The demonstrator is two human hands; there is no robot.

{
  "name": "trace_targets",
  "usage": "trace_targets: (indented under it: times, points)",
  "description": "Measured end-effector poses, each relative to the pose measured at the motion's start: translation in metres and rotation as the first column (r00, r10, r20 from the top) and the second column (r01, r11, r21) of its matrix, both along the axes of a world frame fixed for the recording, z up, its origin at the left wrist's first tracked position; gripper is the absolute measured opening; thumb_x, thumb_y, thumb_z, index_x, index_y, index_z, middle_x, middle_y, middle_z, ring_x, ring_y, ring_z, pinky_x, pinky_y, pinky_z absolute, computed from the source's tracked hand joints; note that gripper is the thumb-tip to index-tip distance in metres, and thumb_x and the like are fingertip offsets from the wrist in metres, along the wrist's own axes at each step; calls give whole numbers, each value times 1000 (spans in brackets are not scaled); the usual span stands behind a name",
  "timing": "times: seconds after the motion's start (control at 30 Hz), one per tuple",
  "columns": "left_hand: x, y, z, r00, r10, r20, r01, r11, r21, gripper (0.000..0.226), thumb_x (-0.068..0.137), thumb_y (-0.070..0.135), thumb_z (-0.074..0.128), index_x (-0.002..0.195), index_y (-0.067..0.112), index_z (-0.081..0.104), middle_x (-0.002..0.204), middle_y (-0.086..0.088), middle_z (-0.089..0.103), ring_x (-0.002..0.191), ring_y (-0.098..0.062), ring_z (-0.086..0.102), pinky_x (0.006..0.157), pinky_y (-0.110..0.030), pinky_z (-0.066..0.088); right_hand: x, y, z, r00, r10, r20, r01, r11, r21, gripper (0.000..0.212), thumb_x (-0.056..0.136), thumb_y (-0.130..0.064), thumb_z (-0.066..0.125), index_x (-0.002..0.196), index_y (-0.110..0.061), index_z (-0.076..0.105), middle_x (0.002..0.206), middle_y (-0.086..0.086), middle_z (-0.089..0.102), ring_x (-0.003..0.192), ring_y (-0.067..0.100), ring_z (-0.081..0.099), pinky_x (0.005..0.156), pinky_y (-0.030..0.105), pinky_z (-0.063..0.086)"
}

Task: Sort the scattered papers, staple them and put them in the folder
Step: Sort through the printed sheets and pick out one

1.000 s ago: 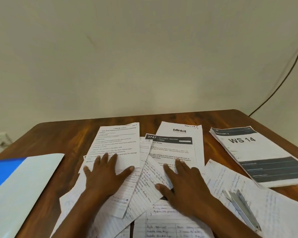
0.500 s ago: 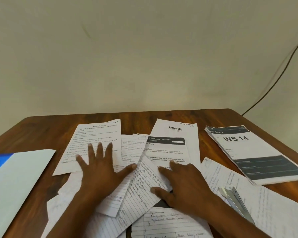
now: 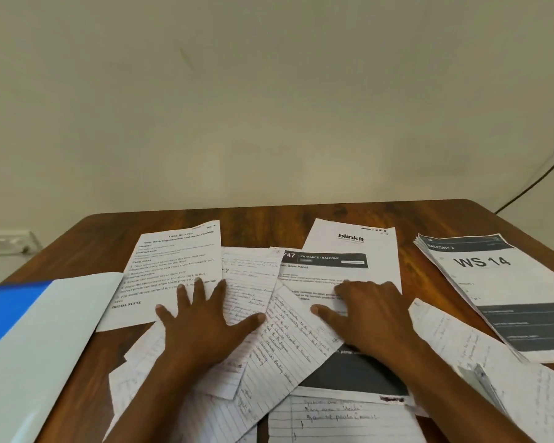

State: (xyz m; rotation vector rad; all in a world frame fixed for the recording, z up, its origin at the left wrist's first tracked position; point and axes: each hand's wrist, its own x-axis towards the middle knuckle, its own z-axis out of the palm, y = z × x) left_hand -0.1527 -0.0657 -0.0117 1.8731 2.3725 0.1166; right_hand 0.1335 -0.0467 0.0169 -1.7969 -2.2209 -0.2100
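Behind the brown wooden table [image 3: 269,219] we see a plain cream wall. We press our left hand [image 3: 205,321], fingers spread flat, on the typed white sheet [image 3: 173,270] and the lined handwritten pages [image 3: 279,343] in the middle. Our right hand [image 3: 368,311] lies on the printed sheet with the dark header [image 3: 327,266], fingers slightly bent. The blue and white folder [image 3: 36,340] lies at the left edge, and a printed stack marked WS 14 [image 3: 493,282] at the right.

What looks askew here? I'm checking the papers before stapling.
The white lined handwritten sheets lie crisscrossed at odd angles under the left hand and right hand, overlapping printed pages. The WS 14 stack sits fairly squared apart.
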Motion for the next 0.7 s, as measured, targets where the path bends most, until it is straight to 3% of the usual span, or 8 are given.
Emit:
trace_targets:
  times: [0.1,0.23,0.3,0.43,0.7]
  points:
    - [2,-1,0,1000,-1,-2,1,1000,-17,133,54,114,7,166,42,-3,177,-7,-12,162,-41,-10,121,-78,-2,3,6,-2,998,-70,-3,70,997,33,69,85,-86,39,101,-28,73,103,-11,77,85,11,70,88,35,50]
    - [11,-9,4,999,-46,3,46,996,-80,124,59,113,15,162,51,-15,173,-9,-27,158,-42,-26,117,-79,-16,10,9,-7,987,-149,65,145,987,64,63,87,-82,45,87,-26,73,84,-6,76,72,13,68,77,34,53]
    - [18,-11,6,997,-83,7,83,991,-100,122,59,113,15,160,54,-18,171,-9,-31,155,-41,-32,116,-79,-18,13,8,-6,976,-200,80,195,978,68,60,89,-80,44,91,-27,72,89,-8,76,77,12,69,78,33,50]
    - [36,-17,10,982,-171,75,178,978,-111,120,60,111,22,159,56,-17,170,-5,-34,154,-37,-35,117,-76,-18,21,13,-6,965,-253,68,252,967,25,60,92,-78,34,102,-30,67,104,-10,75,92,12,71,94,41,51]
    - [78,-37,24,963,-255,87,267,949,-170,117,70,105,33,162,50,-15,172,1,-30,159,-34,-27,124,-69,-16,30,16,-8,935,-314,163,327,944,-53,60,99,-68,21,124,-29,60,132,-6,65,119,19,64,103,51,46]
